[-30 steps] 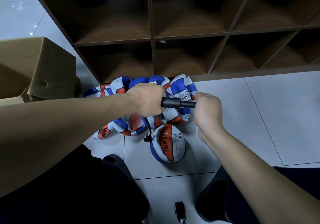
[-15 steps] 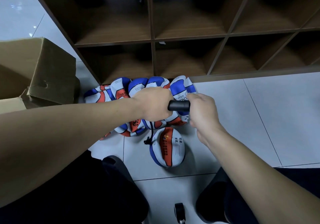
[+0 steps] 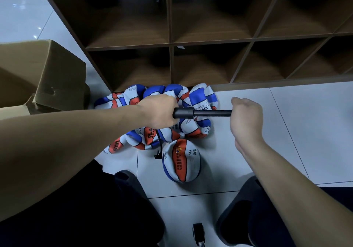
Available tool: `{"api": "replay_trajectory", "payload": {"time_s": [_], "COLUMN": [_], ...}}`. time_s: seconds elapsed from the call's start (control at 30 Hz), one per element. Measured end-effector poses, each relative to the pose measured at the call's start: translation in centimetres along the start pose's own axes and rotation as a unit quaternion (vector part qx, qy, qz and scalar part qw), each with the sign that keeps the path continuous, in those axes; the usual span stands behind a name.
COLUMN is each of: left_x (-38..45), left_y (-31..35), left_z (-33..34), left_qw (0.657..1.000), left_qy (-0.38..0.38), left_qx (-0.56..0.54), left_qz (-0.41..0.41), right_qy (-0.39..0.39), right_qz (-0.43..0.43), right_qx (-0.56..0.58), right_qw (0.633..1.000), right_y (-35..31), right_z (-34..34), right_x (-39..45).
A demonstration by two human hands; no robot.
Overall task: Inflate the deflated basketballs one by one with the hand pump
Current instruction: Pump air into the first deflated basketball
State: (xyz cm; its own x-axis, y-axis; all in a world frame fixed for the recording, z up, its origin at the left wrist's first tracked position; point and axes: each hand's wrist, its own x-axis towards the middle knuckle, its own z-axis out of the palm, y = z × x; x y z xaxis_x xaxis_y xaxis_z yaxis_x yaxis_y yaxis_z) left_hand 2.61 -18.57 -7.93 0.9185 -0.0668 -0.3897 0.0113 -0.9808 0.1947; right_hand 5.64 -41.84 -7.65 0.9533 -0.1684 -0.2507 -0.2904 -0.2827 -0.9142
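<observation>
My left hand (image 3: pixel 159 113) grips the barrel of a black hand pump (image 3: pixel 184 113), held level above the floor. My right hand (image 3: pixel 246 115) grips the pump's handle end, and the thin rod (image 3: pixel 212 113) is drawn out between the two hands. A black hose (image 3: pixel 159 145) hangs from the barrel down to a partly rounded blue, white and orange basketball (image 3: pixel 181 162) on the floor tiles. Behind it lies a pile of several flat, deflated basketballs (image 3: pixel 198 101) in the same colours.
A dark wooden shelf unit (image 3: pixel 170 44) with open compartments stands right behind the pile. An open cardboard box (image 3: pixel 42 74) sits at the left. My dark-trousered legs and shoes frame the ball, and a small black caster (image 3: pixel 198 231) shows at the bottom.
My right hand has pulled the handle out to the right after pushing it in half a second ago. The rod is now exposed much longer. The left hand stayed about where it was.
</observation>
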Motion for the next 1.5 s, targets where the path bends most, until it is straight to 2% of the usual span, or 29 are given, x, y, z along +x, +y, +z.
{"api": "replay_trajectory", "payload": {"time_s": [0.17, 0.5, 0.77, 0.87, 1.1, 1.23, 1.5], "left_x": [0.0, 0.0, 0.3, 0.4, 0.0, -0.1, -0.3], "left_y": [1.3, 2.8, 3.2, 2.8, -0.8, -0.5, 1.3], "left_z": [-0.3, -0.3, 0.2, 0.3, -0.4, -0.1, 0.2], "left_qw": [0.999, 0.998, 0.998, 0.999, 1.0, 1.0, 1.0], "left_qy": [0.026, 0.033, 0.036, 0.03, -0.012, -0.012, 0.015], "left_qx": [0.022, 0.037, 0.017, -0.005, -0.005, 0.022, 0.024], "left_qz": [0.017, 0.041, 0.049, 0.044, -0.002, -0.019, -0.003], "right_qy": [0.006, -0.012, -0.067, -0.09, -0.016, -0.016, -0.039], "right_qz": [-0.033, -0.035, -0.029, -0.001, 0.09, 0.068, 0.018], "right_qx": [-0.013, -0.005, -0.029, -0.045, -0.018, -0.026, -0.029], "right_qw": [0.999, 0.999, 0.997, 0.995, 0.996, 0.997, 0.999], "right_y": [0.2, 1.0, 0.5, 0.1, 0.0, 0.5, 0.4], "right_z": [1.2, 3.1, 3.3, 2.2, -1.1, -0.3, 1.9], "right_x": [-1.5, -2.8, -2.3, -0.8, 2.2, 1.6, -1.1]}}
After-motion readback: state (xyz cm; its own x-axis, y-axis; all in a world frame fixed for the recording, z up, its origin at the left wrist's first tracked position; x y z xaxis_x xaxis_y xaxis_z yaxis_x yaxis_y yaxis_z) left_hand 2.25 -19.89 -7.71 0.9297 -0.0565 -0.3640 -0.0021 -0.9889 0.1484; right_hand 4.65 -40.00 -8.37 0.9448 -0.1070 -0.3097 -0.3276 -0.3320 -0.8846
